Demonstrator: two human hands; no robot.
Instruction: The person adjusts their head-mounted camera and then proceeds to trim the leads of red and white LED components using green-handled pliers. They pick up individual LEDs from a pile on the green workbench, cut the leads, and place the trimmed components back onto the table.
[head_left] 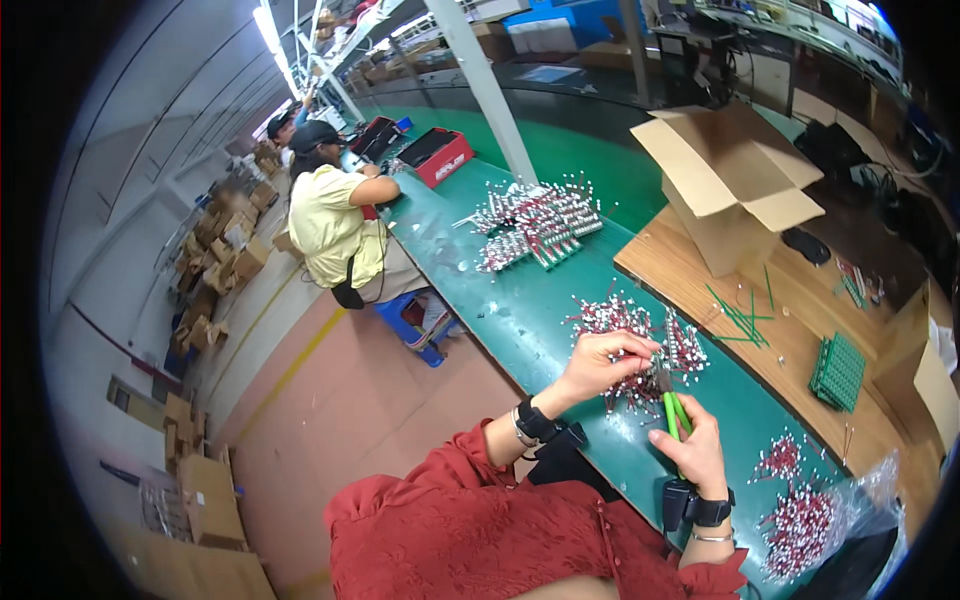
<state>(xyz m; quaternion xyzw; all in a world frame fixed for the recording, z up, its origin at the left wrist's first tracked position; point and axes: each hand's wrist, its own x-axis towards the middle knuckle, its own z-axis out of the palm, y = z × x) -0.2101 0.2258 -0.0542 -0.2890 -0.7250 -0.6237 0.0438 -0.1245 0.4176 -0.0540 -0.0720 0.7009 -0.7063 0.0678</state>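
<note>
My right hand [697, 450] is wrapped round the handles of green-handled pliers [672, 410], with the metal jaws pointing away from me. Close to those jaws, the fingers of my left hand [605, 362] are pinched together; whatever small piece is between them is too small to make out. Beneath both hands lies a pile of small red-wired parts with white tips [612, 316], spread on the green tabletop [500, 310]. A short row of similar parts [684, 345] rests just beyond the pliers.
Farther along stand rows of wired parts [545, 225] on green strips. On the right, a wooden board [650, 262] bears an open carton [730, 190], loose green strips [740, 318] and stacked green boards [838, 372]. More parts [800, 525] lie near a plastic bag [870, 500]. A co-worker [335, 220] sits at the left edge.
</note>
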